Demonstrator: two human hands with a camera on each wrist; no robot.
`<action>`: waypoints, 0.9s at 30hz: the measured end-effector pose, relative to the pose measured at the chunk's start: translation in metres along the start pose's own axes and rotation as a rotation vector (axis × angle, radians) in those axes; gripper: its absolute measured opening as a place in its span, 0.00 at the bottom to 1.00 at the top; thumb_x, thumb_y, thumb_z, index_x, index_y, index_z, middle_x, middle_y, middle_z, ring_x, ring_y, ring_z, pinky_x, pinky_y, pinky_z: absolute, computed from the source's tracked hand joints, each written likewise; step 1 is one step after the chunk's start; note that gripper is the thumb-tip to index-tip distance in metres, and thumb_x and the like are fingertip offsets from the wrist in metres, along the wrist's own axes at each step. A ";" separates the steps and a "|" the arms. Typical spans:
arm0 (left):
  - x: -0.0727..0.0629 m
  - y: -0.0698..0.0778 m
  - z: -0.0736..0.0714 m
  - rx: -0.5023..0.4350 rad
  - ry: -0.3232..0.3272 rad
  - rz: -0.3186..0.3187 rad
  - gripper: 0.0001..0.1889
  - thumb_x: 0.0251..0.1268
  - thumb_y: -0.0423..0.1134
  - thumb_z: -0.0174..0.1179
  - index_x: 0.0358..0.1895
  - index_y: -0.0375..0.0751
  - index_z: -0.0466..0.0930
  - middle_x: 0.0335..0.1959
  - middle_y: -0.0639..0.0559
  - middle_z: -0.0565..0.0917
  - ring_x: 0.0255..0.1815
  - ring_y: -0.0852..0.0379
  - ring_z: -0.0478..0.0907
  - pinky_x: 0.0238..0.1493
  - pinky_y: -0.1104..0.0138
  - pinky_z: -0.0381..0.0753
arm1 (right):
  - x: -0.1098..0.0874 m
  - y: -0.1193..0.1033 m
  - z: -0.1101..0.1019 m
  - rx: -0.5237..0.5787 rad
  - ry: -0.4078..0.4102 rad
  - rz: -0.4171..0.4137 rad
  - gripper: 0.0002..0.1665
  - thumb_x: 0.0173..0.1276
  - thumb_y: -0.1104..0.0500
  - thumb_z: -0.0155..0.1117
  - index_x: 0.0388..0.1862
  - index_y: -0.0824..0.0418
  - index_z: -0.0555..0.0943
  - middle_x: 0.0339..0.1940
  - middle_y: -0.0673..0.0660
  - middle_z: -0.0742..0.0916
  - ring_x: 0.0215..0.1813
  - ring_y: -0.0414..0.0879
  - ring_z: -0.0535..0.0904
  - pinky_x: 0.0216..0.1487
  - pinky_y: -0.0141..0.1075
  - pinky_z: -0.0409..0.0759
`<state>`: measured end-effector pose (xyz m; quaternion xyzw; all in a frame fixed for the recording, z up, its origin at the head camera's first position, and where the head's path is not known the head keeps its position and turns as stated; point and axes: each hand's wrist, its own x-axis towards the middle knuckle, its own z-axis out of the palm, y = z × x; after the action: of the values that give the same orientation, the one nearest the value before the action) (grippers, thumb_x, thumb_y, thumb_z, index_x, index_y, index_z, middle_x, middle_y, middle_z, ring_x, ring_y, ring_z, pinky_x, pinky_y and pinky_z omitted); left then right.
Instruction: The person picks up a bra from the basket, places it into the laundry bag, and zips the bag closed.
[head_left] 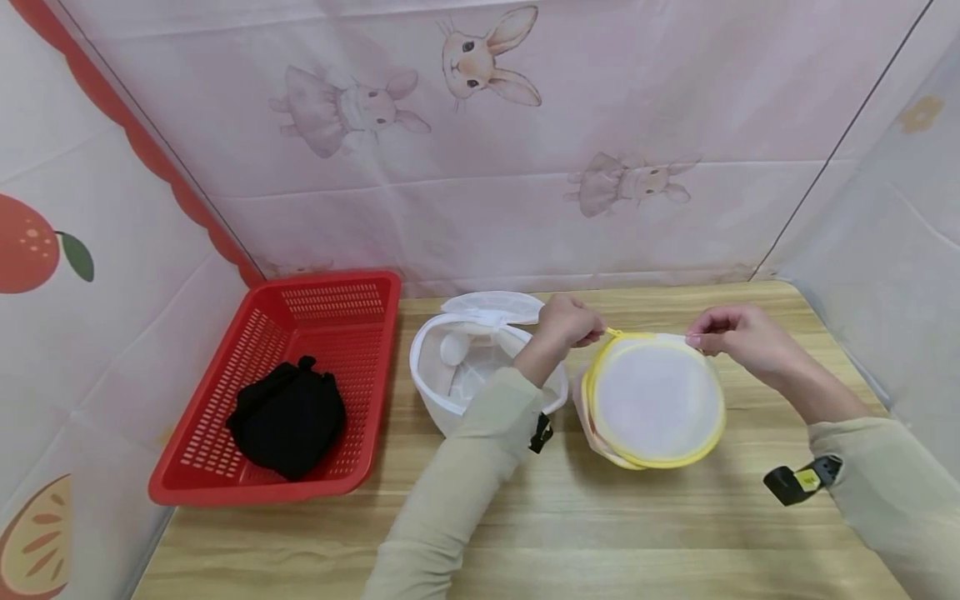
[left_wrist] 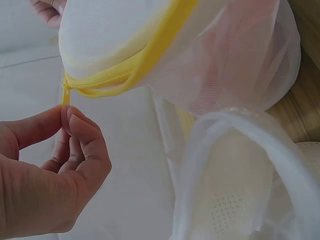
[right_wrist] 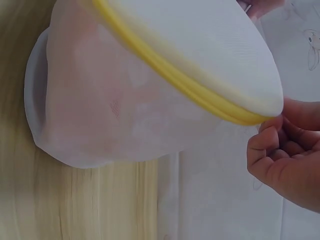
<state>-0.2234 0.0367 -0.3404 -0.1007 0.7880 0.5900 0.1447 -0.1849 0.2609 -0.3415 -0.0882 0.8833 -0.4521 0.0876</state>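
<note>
A round white mesh laundry bag with yellow zip trim [head_left: 660,404] stands on the table, its lid lying over the top. Pinkish contents show through its side in both wrist views. My left hand [head_left: 567,323] pinches the yellow zip pull [left_wrist: 65,95] between thumb and index finger at the far left of the rim. On the far right of the same rim, my right hand [head_left: 738,333] pinches the edge, thumb above and curled fingers below. Beside it on the left, under my left forearm, sits a second white mesh bag [head_left: 431,392] with its lid raised.
A red plastic basket [head_left: 386,358] stands at the left of the wooden table [head_left: 600,542], with a bundled black cloth item [head_left: 288,421] inside. Printed fabric curtains [head_left: 487,217] close off the back and sides. A black wrist device [head_left: 798,481] hangs at my right cuff.
</note>
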 end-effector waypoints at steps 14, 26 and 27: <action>0.009 -0.008 -0.023 -0.098 0.002 -0.001 0.07 0.48 0.21 0.59 0.19 0.34 0.75 0.14 0.49 0.75 0.14 0.61 0.72 0.21 0.74 0.75 | -0.006 0.022 -0.015 0.099 0.029 0.040 0.06 0.63 0.67 0.58 0.26 0.63 0.78 0.20 0.46 0.75 0.27 0.40 0.69 0.28 0.31 0.69; 0.007 -0.005 -0.025 -0.023 -0.035 0.032 0.02 0.52 0.24 0.59 0.29 0.29 0.80 0.18 0.50 0.77 0.16 0.61 0.73 0.32 0.67 0.81 | -0.007 0.020 -0.018 0.066 -0.157 -0.010 0.08 0.61 0.64 0.61 0.34 0.71 0.79 0.28 0.54 0.81 0.31 0.44 0.75 0.32 0.34 0.77; 0.007 -0.005 -0.025 -0.019 -0.040 0.035 0.02 0.53 0.24 0.59 0.30 0.28 0.81 0.18 0.49 0.78 0.17 0.62 0.73 0.34 0.66 0.81 | -0.007 0.019 -0.018 0.058 -0.171 -0.016 0.09 0.61 0.64 0.61 0.34 0.71 0.78 0.29 0.54 0.81 0.31 0.44 0.75 0.33 0.34 0.77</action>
<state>-0.2313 0.0116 -0.3406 -0.0767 0.7808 0.6019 0.1492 -0.1840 0.2873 -0.3461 -0.1310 0.8585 -0.4687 0.1617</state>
